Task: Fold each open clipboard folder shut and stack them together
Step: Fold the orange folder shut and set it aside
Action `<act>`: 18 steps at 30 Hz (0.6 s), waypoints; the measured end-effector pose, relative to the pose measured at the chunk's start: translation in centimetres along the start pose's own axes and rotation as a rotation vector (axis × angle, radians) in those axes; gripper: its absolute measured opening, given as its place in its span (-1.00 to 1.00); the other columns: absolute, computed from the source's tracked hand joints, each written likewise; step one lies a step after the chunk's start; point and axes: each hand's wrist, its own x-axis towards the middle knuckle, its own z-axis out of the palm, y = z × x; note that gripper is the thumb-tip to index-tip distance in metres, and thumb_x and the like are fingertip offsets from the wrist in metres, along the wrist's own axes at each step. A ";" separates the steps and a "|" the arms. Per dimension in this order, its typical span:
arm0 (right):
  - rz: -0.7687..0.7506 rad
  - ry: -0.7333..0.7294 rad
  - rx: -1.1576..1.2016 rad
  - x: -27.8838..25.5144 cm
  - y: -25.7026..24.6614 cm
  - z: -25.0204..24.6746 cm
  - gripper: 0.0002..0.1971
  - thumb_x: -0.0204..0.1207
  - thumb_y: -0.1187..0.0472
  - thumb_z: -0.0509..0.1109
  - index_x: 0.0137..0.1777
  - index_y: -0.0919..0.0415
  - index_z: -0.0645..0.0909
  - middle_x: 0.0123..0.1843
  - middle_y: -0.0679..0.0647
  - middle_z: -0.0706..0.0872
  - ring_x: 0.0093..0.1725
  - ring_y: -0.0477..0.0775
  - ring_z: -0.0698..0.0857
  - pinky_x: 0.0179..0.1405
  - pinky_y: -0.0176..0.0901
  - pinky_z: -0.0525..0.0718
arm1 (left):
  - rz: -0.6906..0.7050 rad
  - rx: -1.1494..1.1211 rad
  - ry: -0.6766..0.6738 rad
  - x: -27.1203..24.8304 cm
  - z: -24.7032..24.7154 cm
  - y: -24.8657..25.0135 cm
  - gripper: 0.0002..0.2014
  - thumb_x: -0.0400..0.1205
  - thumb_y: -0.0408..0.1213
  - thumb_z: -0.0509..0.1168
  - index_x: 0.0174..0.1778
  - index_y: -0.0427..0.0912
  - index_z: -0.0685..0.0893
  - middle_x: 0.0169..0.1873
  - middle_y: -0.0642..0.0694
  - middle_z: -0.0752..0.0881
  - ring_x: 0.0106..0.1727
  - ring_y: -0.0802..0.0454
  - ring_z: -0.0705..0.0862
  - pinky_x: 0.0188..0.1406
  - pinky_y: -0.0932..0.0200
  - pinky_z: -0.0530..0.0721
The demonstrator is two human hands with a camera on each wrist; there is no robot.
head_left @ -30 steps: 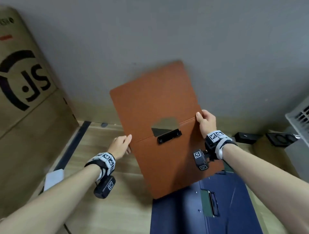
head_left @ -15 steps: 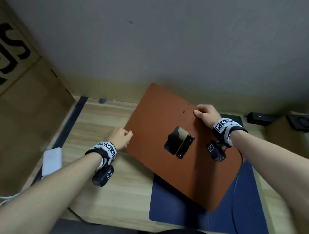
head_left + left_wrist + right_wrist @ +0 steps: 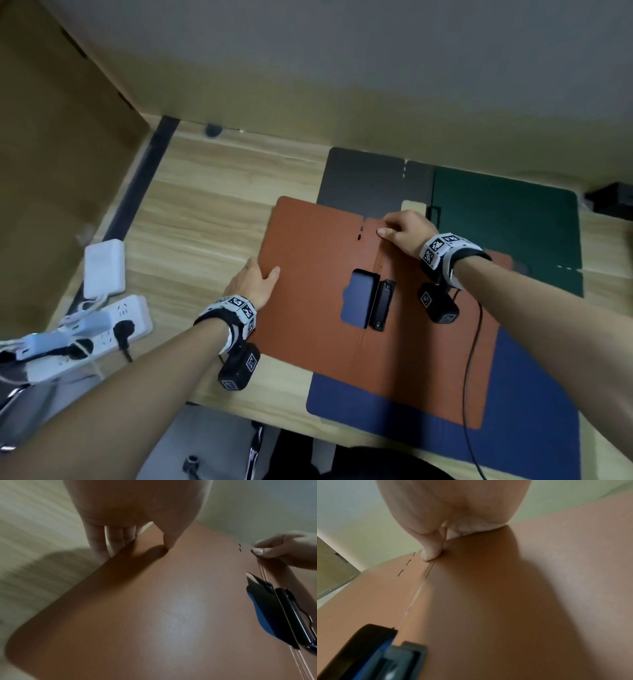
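Note:
A brown clipboard folder (image 3: 308,291) lies spread open, nearly flat, partly over a blue folder (image 3: 531,394) on the wooden table. Its black clip (image 3: 382,305) sits at the spine beside a cut-out. My left hand (image 3: 263,277) pinches the folder's left edge, thumb (image 3: 169,540) on top and fingers (image 3: 120,536) underneath. My right hand (image 3: 390,229) pinches the far edge at the spine, thumb (image 3: 431,553) on top. Behind lie a dark grey folder (image 3: 370,178) and a green folder (image 3: 507,222), both open.
A large cardboard box (image 3: 51,171) stands at the left. A white adapter (image 3: 104,269) and a power strip (image 3: 102,325) with cables lie near the table's left edge. A black object (image 3: 613,202) sits at the far right. The wall runs behind.
The brown folder came down from upright in the air to nearly flat over the blue folder. Both hands kept their hold and sank with it. The grey and green folders came into view.

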 end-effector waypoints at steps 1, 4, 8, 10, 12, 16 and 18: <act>0.015 0.030 -0.011 0.5 -0.1 0.6 -0.72 0.59 -0.04 0.36 0.20 0.06 0.69 0.12 0.09 0.78 0.14 0.21 0.71 0.04 -0.09 0.58 | -0.007 -0.039 0.014 0.2 0.2 -0.3 -0.30 0.64 0.25 0.11 0.58 -0.17 0.30 0.42 -0.22 0.61 0.34 -0.28 0.64 0.26 -0.16 0.62; 0.033 0.107 -0.041 1.7 -0.4 2.0 -0.68 0.57 -0.01 0.39 0.26 0.09 0.68 0.20 0.15 0.76 0.21 0.24 0.69 0.13 -0.06 0.58 | -0.030 -0.118 0.018 0.7 0.4 -0.7 -0.32 0.61 0.25 0.18 0.51 -0.17 0.39 0.37 -0.20 0.64 0.31 -0.26 0.66 0.25 -0.17 0.64; 0.004 0.142 -0.057 1.9 -0.4 2.9 -0.69 0.53 0.09 0.45 0.26 0.09 0.67 0.22 0.10 0.68 0.30 0.19 0.57 0.27 0.06 0.59 | -0.050 -0.208 0.014 1.2 0.5 -0.9 -0.37 0.58 0.21 0.26 0.44 -0.16 0.48 0.32 -0.18 0.68 0.27 -0.24 0.68 0.25 -0.18 0.65; -0.017 0.189 -0.041 1.1 -0.2 3.0 -0.65 0.50 0.19 0.45 0.29 0.08 0.65 0.24 0.10 0.62 0.33 0.19 0.51 0.32 0.09 0.57 | -0.056 -0.246 0.013 1.2 0.4 -0.9 -0.41 0.59 0.16 0.29 0.42 -0.17 0.50 0.31 -0.18 0.69 0.26 -0.23 0.68 0.25 -0.17 0.65; -0.032 0.253 -0.009 0.0 0.1 2.7 -0.63 0.48 0.25 0.41 0.30 0.07 0.63 0.25 0.09 0.58 0.33 0.16 0.49 0.35 0.04 0.54 | -0.065 -0.281 -0.010 1.1 0.2 -0.9 -0.42 0.59 0.07 0.35 0.43 -0.21 0.50 0.33 -0.20 0.66 0.30 -0.23 0.66 0.28 -0.15 0.64; 0.004 0.273 0.024 -3.9 1.1 1.9 -0.69 0.48 0.32 0.35 0.22 0.12 0.66 0.19 0.09 0.63 0.28 0.15 0.53 0.31 -0.06 0.48 | -0.056 -0.343 -0.032 0.9 -1.4 -1.0 -0.49 0.51 -0.16 0.49 0.32 -0.25 0.55 0.27 -0.21 0.70 0.24 -0.20 0.69 0.29 -0.13 0.64; 0.057 0.272 0.029 -7.0 1.8 2.3 -0.69 0.50 0.35 0.35 0.22 0.16 0.67 0.19 0.10 0.64 0.28 0.16 0.54 0.33 -0.05 0.48 | -0.029 -0.391 -0.013 0.6 -2.5 -0.8 -0.54 0.47 -0.24 0.53 0.24 -0.28 0.58 0.20 -0.17 0.73 0.18 -0.16 0.71 0.28 -0.07 0.65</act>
